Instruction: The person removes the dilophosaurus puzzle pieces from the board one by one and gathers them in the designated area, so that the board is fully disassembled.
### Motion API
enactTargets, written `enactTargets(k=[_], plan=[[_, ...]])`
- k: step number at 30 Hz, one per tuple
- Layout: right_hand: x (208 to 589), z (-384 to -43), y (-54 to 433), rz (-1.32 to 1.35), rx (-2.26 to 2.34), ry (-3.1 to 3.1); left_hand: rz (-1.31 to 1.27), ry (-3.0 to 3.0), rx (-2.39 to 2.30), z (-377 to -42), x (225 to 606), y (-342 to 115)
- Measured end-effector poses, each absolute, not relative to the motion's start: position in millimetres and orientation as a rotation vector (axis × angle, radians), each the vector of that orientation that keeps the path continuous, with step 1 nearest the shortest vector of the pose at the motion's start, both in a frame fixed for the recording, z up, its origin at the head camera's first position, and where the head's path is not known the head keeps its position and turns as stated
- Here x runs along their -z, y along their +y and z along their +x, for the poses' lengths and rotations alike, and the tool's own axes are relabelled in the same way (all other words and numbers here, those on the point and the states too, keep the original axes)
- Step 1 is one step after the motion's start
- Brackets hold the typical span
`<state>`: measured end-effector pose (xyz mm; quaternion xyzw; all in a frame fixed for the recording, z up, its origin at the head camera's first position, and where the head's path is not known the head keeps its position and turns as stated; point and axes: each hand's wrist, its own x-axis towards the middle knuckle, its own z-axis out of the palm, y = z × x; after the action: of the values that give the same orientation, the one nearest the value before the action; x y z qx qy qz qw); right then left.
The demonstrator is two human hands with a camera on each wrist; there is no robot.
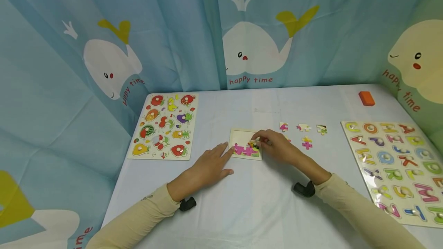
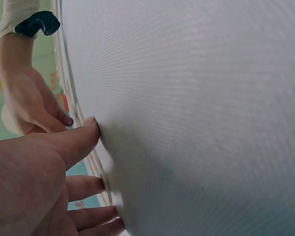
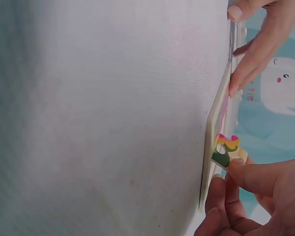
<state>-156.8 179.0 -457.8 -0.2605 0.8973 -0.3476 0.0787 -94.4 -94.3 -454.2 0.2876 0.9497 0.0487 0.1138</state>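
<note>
Fruit board (image 1: 160, 127) and letter board (image 1: 397, 165) flank tray (image 1: 242, 136).

This is a curtained-off nook laid out with children's playthings; whether it stands in a home, a nursery or a studio cannot be told. Taking the middle of the pale table (image 1: 242, 203) as the dial's centre in the head view, a blue-green curtain (image 1: 194, 18) walls it from nine o'clock round to three, printed with pale whales (image 1: 259, 45) at ten, twelve and two and the red words "happy time" (image 1: 250, 80). On the tabletop lie a fruit peg puzzle (image 1: 154, 155) at ten o'clock, a small jigsaw tray (image 1: 238, 135) near the centre, loose jigsaw pieces (image 1: 307, 143) and an orange block (image 1: 367, 98) at two, and an alphabet peg puzzle (image 1: 380, 183) at three.
</note>
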Motion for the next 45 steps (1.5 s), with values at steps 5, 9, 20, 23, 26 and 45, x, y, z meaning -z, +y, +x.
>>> enactTargets(k=[5,9,20,23,26,45], plan=[[456,-159,181,-0.709,1.085,2.653,0.838,2.779,-0.147,-95,454,-94],[453,-160,187,-0.653,1.108,2.64,0.837,2.779,-0.157,-95,453,-94],[419,-171,265,-0.55,1.026,2.793,0.84,2.79,-0.19,-94,455,-95],[413,-172,300,-0.538,0.953,2.809,0.849,2.79,-0.195,-94,455,-96],[411,-176,335,-0.544,0.873,2.787,0.853,2.791,-0.192,-94,455,-96],[440,-172,372,-0.508,0.668,2.74,0.848,2.795,-0.176,-95,456,-96]])
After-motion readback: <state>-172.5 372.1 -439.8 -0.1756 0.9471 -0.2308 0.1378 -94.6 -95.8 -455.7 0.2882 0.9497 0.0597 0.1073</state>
